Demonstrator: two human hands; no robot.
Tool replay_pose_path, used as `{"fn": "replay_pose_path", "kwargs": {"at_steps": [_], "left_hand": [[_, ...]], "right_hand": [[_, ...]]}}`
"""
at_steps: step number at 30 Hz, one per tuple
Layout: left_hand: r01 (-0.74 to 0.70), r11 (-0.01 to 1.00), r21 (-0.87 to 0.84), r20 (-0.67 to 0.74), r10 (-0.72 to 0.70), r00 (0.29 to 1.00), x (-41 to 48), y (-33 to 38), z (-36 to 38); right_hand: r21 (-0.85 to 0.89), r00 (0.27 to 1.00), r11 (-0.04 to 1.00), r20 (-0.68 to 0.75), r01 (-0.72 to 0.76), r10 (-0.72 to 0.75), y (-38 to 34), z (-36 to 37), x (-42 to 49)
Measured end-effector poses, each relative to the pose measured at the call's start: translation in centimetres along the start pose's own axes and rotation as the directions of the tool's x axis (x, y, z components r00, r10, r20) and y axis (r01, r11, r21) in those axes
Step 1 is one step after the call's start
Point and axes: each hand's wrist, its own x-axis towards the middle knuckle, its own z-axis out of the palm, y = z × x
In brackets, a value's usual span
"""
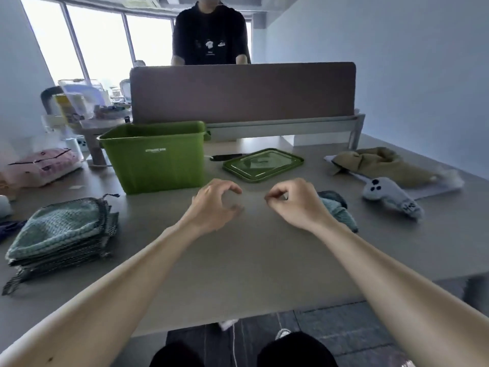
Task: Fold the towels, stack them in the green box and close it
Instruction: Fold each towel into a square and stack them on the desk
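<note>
An open green box (156,157) stands on the grey table, left of centre. Its green lid (262,163) lies flat on the table to the box's right. A stack of folded teal and dark-edged towels (60,231) rests at the left. A crumpled teal towel (337,210) lies just right of my right hand. My left hand (211,205) hovers over the table in front of the box, fingers curled and apart, holding nothing. My right hand (296,202) hangs beside it, fingers pinched together, nothing visible in them.
A brown partition (243,91) runs across the back, and a person in a black shirt (210,35) stands behind it. A tan cloth (381,162) and a white plush toy (391,194) lie at the right. Pink packaging (42,165) and clutter sit at the far left.
</note>
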Motion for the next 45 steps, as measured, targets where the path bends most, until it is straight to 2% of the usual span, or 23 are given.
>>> {"fn": "replay_pose_path", "kwargs": {"at_steps": [4,6,9,11,15,22,27,30,32,34,36,38,40,42,45], "left_hand": [[-0.076,0.997,-0.001,0.137,0.075,0.988,1.6,3.4,5.0],[-0.125,0.992,-0.033,0.177,0.129,0.976,2.0,4.7,7.4],[-0.197,0.980,-0.022,0.223,0.197,0.955,2.5,5.8,9.7],[-0.240,0.970,0.043,0.252,0.222,0.942,2.9,6.1,10.5],[-0.241,0.966,0.096,0.232,0.213,0.949,3.7,5.4,10.5],[-0.180,0.979,0.091,0.161,0.164,0.973,3.7,0.7,7.6],[-0.119,0.987,0.104,0.126,0.106,0.986,2.4,-2.4,4.4],[-0.062,0.993,0.096,0.133,0.049,0.990,1.2,-3.7,2.4],[-0.025,0.995,0.096,0.144,0.011,0.990,0.5,-4.7,1.1],[0.022,0.999,0.029,0.142,-0.026,0.990,0.0,-5.8,-0.3],[0.114,0.976,-0.187,0.080,-0.100,0.992,-0.2,-7.0,-1.6],[0.211,0.888,-0.408,-0.007,-0.234,0.972,0.2,-8.2,-2.3],[0.271,0.863,-0.426,-0.089,-0.338,0.937,0.8,-9.0,-2.4],[0.279,0.883,-0.378,-0.112,-0.343,0.933,1.2,-9.1,-2.6],[0.189,0.817,-0.544,0.008,-0.221,0.975,1.5,-8.5,-2.9]], "right_hand": [[-0.136,0.980,0.986,-0.185,-0.097,0.071,4.4,-3.2,-0.9],[-0.213,0.964,0.959,-0.228,-0.187,0.137,6.4,-4.7,-1.3],[-0.302,0.937,0.888,-0.155,-0.346,0.312,9.0,-5.9,-1.5],[-0.277,0.922,0.880,-0.092,-0.386,0.375,10.0,-6.0,-1.4],[-0.150,0.940,0.929,-0.014,-0.340,0.342,9.4,-4.8,-0.6],[-0.013,0.928,0.942,0.167,-0.337,0.334,6.6,-1.7,2.1],[0.057,0.921,0.954,0.282,-0.296,0.269,4.5,1.5,4.1],[0.049,0.927,0.970,0.309,-0.240,0.214,2.6,4.0,5.3],[0.114,0.928,0.969,0.331,-0.217,0.169,1.6,5.7,6.2],[0.190,0.928,0.963,0.355,-0.190,0.113,0.8,7.2,7.2],[0.274,0.921,0.946,0.384,-0.175,0.059,0.3,8.4,8.0],[0.388,0.917,0.905,0.400,-0.174,0.005,0.0,9.3,8.7],[0.485,0.920,0.858,0.389,-0.168,-0.039,-0.1,9.9,9.1],[0.551,0.919,0.817,0.388,-0.170,-0.071,0.1,10.0,9.3],[0.616,0.930,0.769,0.358,-0.171,-0.080,0.2,9.5,9.3]]}}
